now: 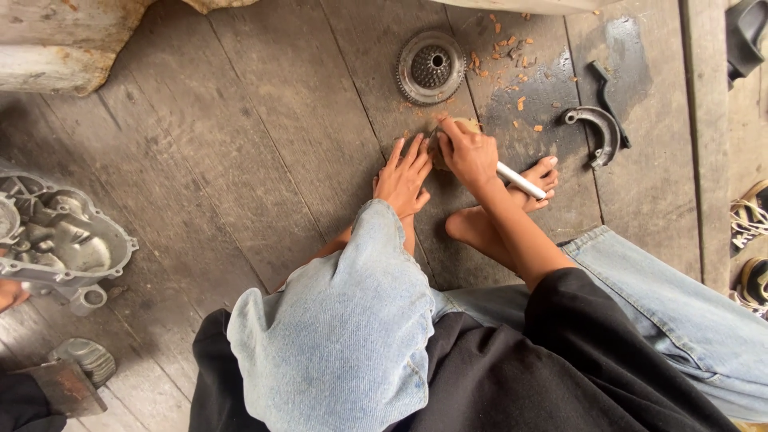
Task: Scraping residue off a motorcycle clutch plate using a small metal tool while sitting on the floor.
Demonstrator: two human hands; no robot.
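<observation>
Already, brown chips point(520, 60) litter the wooden floor point(264, 144) near a toothed clutch drum point(431, 67). Left hand point(404, 180) presses flat, fingers apart, beside the small workpiece point(448, 140); right hand point(468, 152) clamps a white-handled tool point(520, 181) scraping it, seemingly unfinished.

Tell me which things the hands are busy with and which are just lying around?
In use:
- left hand pressing on the floor beside the small curved piece
- right hand gripping a white-handled tool against that piece

Lying about:
- round toothed gear part
- curved metal shoe
- orange scraps
- grey engine cover
- ribbed grey part
</observation>
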